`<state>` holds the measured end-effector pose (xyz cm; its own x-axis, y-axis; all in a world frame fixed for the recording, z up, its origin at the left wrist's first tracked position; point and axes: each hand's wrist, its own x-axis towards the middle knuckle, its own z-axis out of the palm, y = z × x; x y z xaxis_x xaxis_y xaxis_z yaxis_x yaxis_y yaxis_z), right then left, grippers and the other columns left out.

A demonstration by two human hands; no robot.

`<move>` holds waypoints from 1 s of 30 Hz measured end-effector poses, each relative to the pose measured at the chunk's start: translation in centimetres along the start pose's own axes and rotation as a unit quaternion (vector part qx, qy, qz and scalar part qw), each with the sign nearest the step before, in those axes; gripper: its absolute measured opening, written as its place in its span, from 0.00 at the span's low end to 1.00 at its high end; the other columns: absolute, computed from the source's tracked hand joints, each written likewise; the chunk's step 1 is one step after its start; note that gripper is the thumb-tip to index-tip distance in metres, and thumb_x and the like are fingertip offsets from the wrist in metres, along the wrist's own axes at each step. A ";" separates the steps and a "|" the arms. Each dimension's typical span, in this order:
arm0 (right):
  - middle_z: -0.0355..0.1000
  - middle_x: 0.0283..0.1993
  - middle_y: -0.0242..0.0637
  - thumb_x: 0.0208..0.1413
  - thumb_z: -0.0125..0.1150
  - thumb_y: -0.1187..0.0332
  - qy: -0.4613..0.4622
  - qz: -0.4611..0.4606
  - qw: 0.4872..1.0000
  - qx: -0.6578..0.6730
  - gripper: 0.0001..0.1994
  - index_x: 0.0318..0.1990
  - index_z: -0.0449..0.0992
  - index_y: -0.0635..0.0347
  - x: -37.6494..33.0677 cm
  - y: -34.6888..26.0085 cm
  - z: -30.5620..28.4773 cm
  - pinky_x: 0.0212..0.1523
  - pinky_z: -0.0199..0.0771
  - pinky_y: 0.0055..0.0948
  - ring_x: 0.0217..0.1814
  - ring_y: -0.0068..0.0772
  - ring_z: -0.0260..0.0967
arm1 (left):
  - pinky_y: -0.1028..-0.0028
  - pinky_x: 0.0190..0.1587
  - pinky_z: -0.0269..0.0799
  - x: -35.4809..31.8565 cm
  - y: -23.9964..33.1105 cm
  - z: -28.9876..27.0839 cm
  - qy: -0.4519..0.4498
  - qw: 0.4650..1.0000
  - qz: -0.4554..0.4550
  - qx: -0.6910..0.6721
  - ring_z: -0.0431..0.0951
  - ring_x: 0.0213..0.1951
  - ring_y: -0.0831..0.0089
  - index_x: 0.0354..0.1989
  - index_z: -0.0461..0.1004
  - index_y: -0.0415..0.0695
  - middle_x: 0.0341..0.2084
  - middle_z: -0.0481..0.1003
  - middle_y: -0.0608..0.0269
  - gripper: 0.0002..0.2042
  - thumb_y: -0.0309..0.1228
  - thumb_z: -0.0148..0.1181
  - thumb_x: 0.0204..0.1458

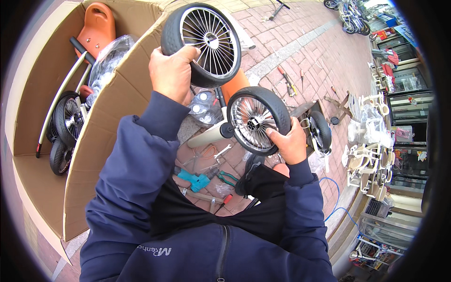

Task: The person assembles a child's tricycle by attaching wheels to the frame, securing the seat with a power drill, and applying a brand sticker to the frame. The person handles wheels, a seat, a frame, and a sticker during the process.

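My left hand [170, 75] is closed on the rim of a wheel [211, 41] with a black tyre and silver spokes, held up with its thumb against the spokes. Lower and to the right, my right hand [290, 142] grips another spoked wheel [254, 123] by its edge, thumb over the spokes. A cream-coloured tube [206, 135] with a black round end lies right beside this second wheel; whether the two are joined I cannot tell. Behind the wheels, an orange part [236, 85] shows partly, next to a clear plastic bag [205, 109].
An open cardboard box [105, 127] at left holds an orange seat [96, 30] and more wheels [69, 120]. Between my legs lie a teal power tool [193, 180], a wrench [222, 151], green-handled pliers [228, 178] and a screwdriver [226, 200]. Cream parts [371, 150] are piled at right.
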<state>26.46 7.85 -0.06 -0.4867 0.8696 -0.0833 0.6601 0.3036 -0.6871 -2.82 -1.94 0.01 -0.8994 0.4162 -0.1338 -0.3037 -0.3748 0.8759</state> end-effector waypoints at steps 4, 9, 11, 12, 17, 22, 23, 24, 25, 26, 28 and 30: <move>0.79 0.37 0.46 0.43 0.74 0.63 0.022 -0.009 0.999 -0.040 0.23 0.43 0.73 0.67 -0.5 -1.5 1.0 0.42 0.75 0.33 0.38 0.34 0.77 | 0.73 0.35 0.75 0.0 -0.1 0.4 -0.002 1.000 -0.001 -0.006 0.78 0.29 0.72 0.41 0.69 0.30 0.31 0.77 0.57 0.19 0.21 0.67 0.39; 0.79 0.36 0.52 0.43 0.75 0.61 0.008 -0.019 0.999 -0.044 0.28 0.47 0.70 0.69 -1.2 -2.1 1.9 0.41 0.78 0.38 0.38 0.46 0.81 | 0.72 0.35 0.75 -0.3 -0.1 0.7 -0.016 1.000 0.002 -0.014 0.78 0.29 0.72 0.41 0.70 0.30 0.31 0.77 0.57 0.18 0.21 0.67 0.40; 0.79 0.35 0.52 0.43 0.75 0.61 0.015 -0.026 0.998 -0.050 0.28 0.47 0.70 0.68 -1.5 -2.2 2.3 0.41 0.78 0.39 0.37 0.47 0.81 | 0.72 0.34 0.75 -0.3 -0.2 0.6 -0.020 1.000 -0.002 -0.013 0.78 0.29 0.72 0.41 0.70 0.30 0.31 0.77 0.57 0.18 0.21 0.67 0.40; 0.79 0.35 0.53 0.42 0.76 0.60 0.014 -0.027 0.998 -0.053 0.28 0.46 0.70 0.68 -1.5 -2.2 2.4 0.40 0.78 0.39 0.37 0.50 0.80 | 0.72 0.34 0.75 -0.3 -0.2 0.6 -0.021 1.000 -0.003 -0.013 0.78 0.29 0.72 0.41 0.70 0.30 0.31 0.77 0.57 0.18 0.21 0.67 0.40; 0.78 0.34 0.53 0.41 0.77 0.60 0.033 -0.064 0.995 -0.064 0.29 0.46 0.70 0.67 -1.8 -2.2 2.7 0.39 0.78 0.41 0.37 0.52 0.80 | 0.72 0.34 0.74 -0.1 -0.3 0.6 -0.012 1.000 -0.002 -0.017 0.77 0.29 0.72 0.40 0.70 0.31 0.30 0.77 0.58 0.18 0.21 0.67 0.40; 0.77 0.36 0.52 0.40 0.79 0.59 0.043 -0.098 0.991 -0.085 0.31 0.47 0.69 0.66 -2.6 -2.2 2.9 0.40 0.77 0.42 0.38 0.54 0.78 | 0.72 0.34 0.74 0.0 -0.4 0.6 -0.012 1.000 -0.001 -0.024 0.77 0.28 0.72 0.40 0.70 0.31 0.30 0.77 0.58 0.18 0.20 0.67 0.40; 0.76 0.38 0.52 0.39 0.80 0.58 0.044 -0.110 0.988 -0.100 0.32 0.47 0.69 0.66 -2.8 -2.2 3.0 0.41 0.76 0.42 0.39 0.54 0.77 | 0.72 0.34 0.74 0.0 -0.4 0.6 -0.011 1.000 -0.001 -0.024 0.77 0.28 0.72 0.40 0.70 0.31 0.30 0.77 0.58 0.18 0.20 0.67 0.40; 0.76 0.40 0.52 0.38 0.81 0.58 0.045 -0.122 0.985 -0.114 0.33 0.48 0.69 0.65 -3.1 -2.3 3.1 0.42 0.76 0.42 0.41 0.54 0.76 | 0.72 0.34 0.74 0.1 -0.3 0.6 -0.010 1.000 -0.001 -0.024 0.77 0.28 0.72 0.40 0.70 0.31 0.30 0.77 0.58 0.18 0.20 0.67 0.40; 0.75 0.42 0.52 0.37 0.82 0.57 0.048 -0.170 0.976 -0.124 0.35 0.49 0.69 0.65 -3.4 -2.3 3.2 0.43 0.75 0.43 0.42 0.54 0.76 | 0.72 0.34 0.75 0.1 -0.3 0.6 -0.010 1.000 0.001 -0.026 0.78 0.29 0.72 0.41 0.70 0.31 0.30 0.77 0.58 0.18 0.20 0.67 0.40; 0.74 0.44 0.52 0.35 0.83 0.57 0.051 -0.218 0.965 -0.134 0.36 0.49 0.68 0.64 -3.7 -2.3 3.3 0.44 0.74 0.43 0.44 0.54 0.75 | 0.72 0.34 0.75 0.1 -0.3 0.7 -0.009 1.000 0.004 -0.028 0.78 0.29 0.72 0.41 0.70 0.31 0.31 0.77 0.58 0.18 0.20 0.67 0.40; 0.72 0.50 0.50 0.29 0.85 0.56 0.058 -0.307 0.938 -0.152 0.40 0.50 0.68 0.63 -4.3 -2.3 3.6 0.47 0.71 0.44 0.48 0.53 0.72 | 0.71 0.35 0.75 0.1 -0.3 0.7 -0.007 0.999 0.009 -0.030 0.78 0.30 0.71 0.41 0.69 0.30 0.31 0.77 0.57 0.18 0.20 0.67 0.40; 0.71 0.52 0.49 0.29 0.84 0.58 0.057 -0.356 0.916 -0.176 0.40 0.51 0.67 0.62 -5.1 -2.4 4.0 0.47 0.70 0.45 0.48 0.52 0.71 | 0.71 0.36 0.76 0.1 -0.3 0.7 -0.006 0.999 0.019 -0.028 0.78 0.31 0.70 0.42 0.69 0.30 0.32 0.77 0.56 0.19 0.20 0.67 0.40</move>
<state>25.06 1.12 -0.84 -0.8159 0.4316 0.3848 0.3518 0.8986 -0.2620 -2.60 -1.23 0.09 -0.9071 0.4102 -0.0946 -0.2864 -0.4365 0.8529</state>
